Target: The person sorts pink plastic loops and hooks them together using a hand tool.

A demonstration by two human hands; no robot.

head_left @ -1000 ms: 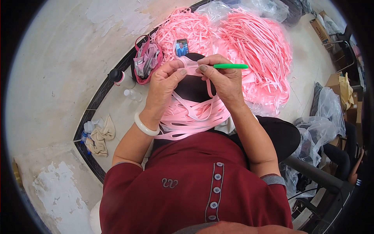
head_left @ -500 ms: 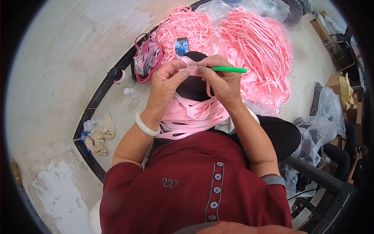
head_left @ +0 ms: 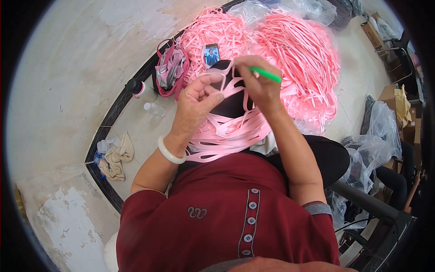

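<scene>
My left hand pinches a pink strap between thumb and fingertips, over my dark-clad lap. A slender green-handled tool lies in the grip of my right hand, which is slightly blurred. The tool's working end is hidden by the fingers, so its kind does not show. Strap loops stretch between the two hands and hang beneath the right one. Across my lap, several more pink straps with slits lie in a loose layer below both hands.
Beyond my knees, two large heaps of pink strips rest on plastic. A phone leans by the left heap. Left are a pink-trimmed bag, a black-capped bottle and a clear bottle. A dark metal bar is at right.
My right hand has moved slightly up and away from the left, spreading the strap loops between them. The green handle now tilts down to the right. My left hand stays nearly in place.
</scene>
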